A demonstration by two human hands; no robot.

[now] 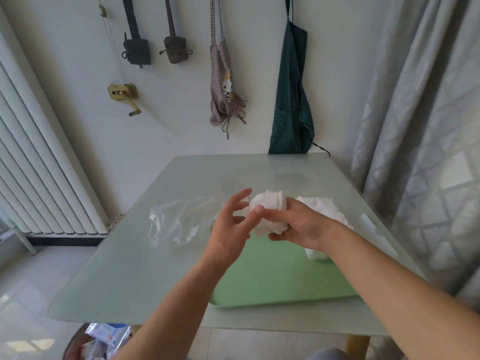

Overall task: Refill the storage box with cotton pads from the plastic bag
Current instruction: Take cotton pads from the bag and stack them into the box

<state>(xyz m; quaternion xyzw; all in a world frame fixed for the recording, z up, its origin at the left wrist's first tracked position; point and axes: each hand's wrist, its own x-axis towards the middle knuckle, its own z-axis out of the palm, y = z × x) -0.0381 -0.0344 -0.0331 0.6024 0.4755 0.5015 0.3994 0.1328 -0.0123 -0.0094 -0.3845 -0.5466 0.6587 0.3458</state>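
Observation:
My right hand (298, 224) grips a stack of white cotton pads (270, 207) above the green tray (272, 281). My left hand (231, 227) is beside the stack with its fingers spread, fingertips near or touching the pads. A clear plastic bag (176, 219) lies flat and crumpled on the table to the left of my hands. Behind my right wrist stands the clear storage box (318, 255), with more white cotton pads (324, 209) piled in it; my right arm hides most of the box.
The glass table (130, 268) stands against a wall with aprons hanging on it. A curtain (415, 126) hangs close at the right edge, a radiator (39, 165) at the left. A bin with packets (104, 341) sits on the floor by the table's front left.

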